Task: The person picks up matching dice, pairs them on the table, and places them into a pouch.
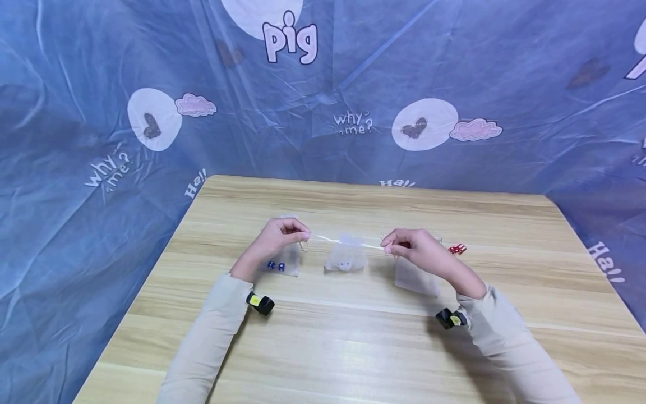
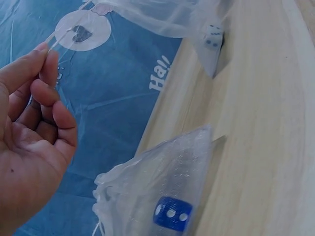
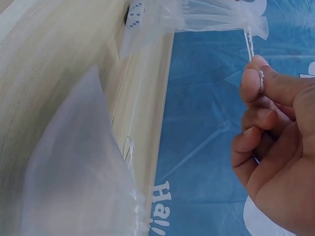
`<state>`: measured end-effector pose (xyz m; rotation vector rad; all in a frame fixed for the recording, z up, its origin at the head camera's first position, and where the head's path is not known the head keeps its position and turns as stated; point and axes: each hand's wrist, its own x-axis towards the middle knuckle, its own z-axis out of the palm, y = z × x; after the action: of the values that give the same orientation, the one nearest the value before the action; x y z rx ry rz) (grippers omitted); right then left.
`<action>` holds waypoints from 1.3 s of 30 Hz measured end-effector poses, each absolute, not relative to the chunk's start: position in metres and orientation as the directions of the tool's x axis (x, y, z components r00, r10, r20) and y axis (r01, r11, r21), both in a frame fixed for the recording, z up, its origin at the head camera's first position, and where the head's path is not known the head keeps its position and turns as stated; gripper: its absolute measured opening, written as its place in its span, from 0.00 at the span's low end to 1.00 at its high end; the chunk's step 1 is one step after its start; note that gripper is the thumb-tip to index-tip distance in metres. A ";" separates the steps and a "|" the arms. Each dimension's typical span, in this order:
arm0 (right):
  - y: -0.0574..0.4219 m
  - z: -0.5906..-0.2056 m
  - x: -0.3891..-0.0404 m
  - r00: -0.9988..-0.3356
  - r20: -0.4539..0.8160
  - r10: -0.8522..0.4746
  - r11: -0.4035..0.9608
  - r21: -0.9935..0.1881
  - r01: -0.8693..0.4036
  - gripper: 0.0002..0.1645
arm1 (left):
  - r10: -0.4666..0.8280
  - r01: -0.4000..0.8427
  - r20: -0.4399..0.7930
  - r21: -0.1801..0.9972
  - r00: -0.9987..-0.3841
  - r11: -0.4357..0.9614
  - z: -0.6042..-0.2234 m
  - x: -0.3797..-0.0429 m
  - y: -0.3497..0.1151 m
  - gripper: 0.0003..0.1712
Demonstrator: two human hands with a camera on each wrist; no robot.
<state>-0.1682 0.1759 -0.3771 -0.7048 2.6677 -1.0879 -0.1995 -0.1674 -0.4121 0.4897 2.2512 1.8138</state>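
A sheer white drawstring pouch [image 1: 345, 256] stands at the middle of the table with white dice [image 3: 136, 14] inside its bottom. My left hand [image 1: 282, 234] pinches the white drawstring [image 1: 325, 239] on the left between thumb and forefinger. On the other side my right hand [image 1: 415, 247] pinches the opposite drawstring end [image 3: 250, 44]. Both strings run taut from the pouch's gathered neck. Beneath the left hand lies a second sheer pouch [image 2: 147, 182] holding blue dice [image 2: 172, 213]. A third pouch [image 3: 78, 162] lies flat under the right hand, with no dice showing in it.
Several red dice [image 1: 457, 249] sit on the wooden table [image 1: 323, 336], to the right of the third pouch. A blue printed cloth [image 1: 323, 151] hangs behind the table's back edge and down both sides.
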 end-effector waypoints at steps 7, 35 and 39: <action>0.165 -0.384 -0.170 -0.825 -0.029 -0.565 0.612 -0.685 -0.395 0.19 | 0.350 0.117 0.061 0.983 -0.935 0.143 -0.414 -0.200 -0.161 0.09; 0.132 -0.406 -0.164 -0.871 0.105 -0.480 0.586 -0.701 -0.407 0.07 | 0.566 0.303 0.003 0.847 -0.824 0.437 -0.418 -0.187 -0.119 0.11; 0.135 -0.407 -0.167 -0.876 0.075 -0.477 0.556 -0.746 -0.366 0.07 | 0.520 0.278 0.002 0.847 -0.854 0.453 -0.417 -0.190 -0.113 0.07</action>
<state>-0.1668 0.1347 -0.4068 -0.7221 2.6493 -1.2225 -0.1901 -0.1134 -0.4173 0.6879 2.4478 1.3548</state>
